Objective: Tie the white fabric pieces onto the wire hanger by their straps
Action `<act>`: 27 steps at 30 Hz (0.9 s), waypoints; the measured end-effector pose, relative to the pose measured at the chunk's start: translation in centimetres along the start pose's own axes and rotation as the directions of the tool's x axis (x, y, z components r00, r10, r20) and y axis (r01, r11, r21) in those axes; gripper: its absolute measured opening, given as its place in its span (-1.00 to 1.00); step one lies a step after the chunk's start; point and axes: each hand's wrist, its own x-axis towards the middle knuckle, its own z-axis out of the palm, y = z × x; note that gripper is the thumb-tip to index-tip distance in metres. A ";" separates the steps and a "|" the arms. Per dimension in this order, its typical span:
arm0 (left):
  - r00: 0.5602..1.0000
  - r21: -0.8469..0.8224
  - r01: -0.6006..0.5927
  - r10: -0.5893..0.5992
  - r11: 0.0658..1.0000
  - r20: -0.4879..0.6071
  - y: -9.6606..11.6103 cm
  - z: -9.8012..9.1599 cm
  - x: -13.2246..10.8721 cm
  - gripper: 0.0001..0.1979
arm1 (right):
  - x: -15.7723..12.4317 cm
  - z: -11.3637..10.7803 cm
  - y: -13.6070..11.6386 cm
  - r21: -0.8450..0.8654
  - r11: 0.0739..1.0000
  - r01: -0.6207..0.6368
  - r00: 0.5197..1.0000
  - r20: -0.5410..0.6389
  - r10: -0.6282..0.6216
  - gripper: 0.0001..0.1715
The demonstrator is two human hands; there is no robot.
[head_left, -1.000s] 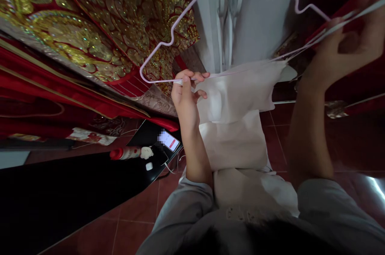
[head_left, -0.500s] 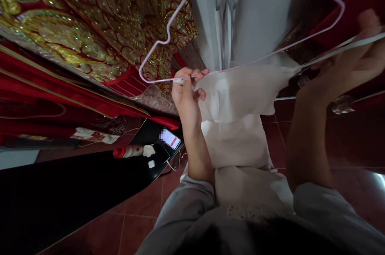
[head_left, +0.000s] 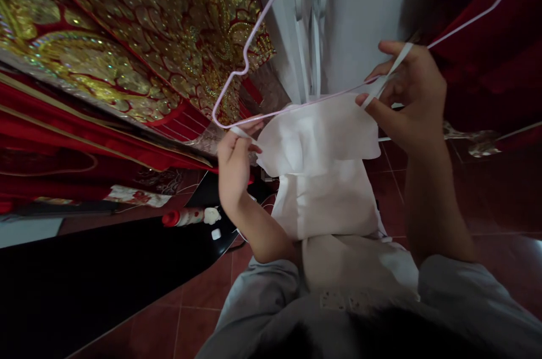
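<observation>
Right hand (head_left: pixel 409 79): half open, ribbon (head_left: pixel 397 62) across fingers
Left hand (head_left: pixel 235 164): curled on ribbon
Tabletop (head_left: pixel 105 280): black, below left hand
Floor (head_left: pixel 203 285): red

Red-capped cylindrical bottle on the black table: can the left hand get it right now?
Probably not: the left hand is busy with a flat white strap at the thin pale pink hanger. Nothing visible blocks the side toward the red-capped cylindrical bottle, so once freed it could likely reach.
</observation>
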 end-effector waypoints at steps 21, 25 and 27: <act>0.989 0.618 -0.092 -0.002 0.781 0.150 7.8 0.0 8.8 -0.68 | -1.1 -0.2 -0.6 0.063 0.994 -0.087 0.994 0.074 0.082 -0.27; 0.988 0.518 0.091 -0.143 0.851 0.061 6.8 -0.3 9.1 -0.51 | -1.3 0.0 -0.7 0.081 0.991 -0.103 0.990 0.103 0.095 -0.25; 0.998 0.381 0.050 -0.056 0.923 0.005 4.8 -1.0 9.0 -0.58 | -1.5 0.3 -0.7 0.065 0.992 -0.104 0.988 0.119 0.096 -0.28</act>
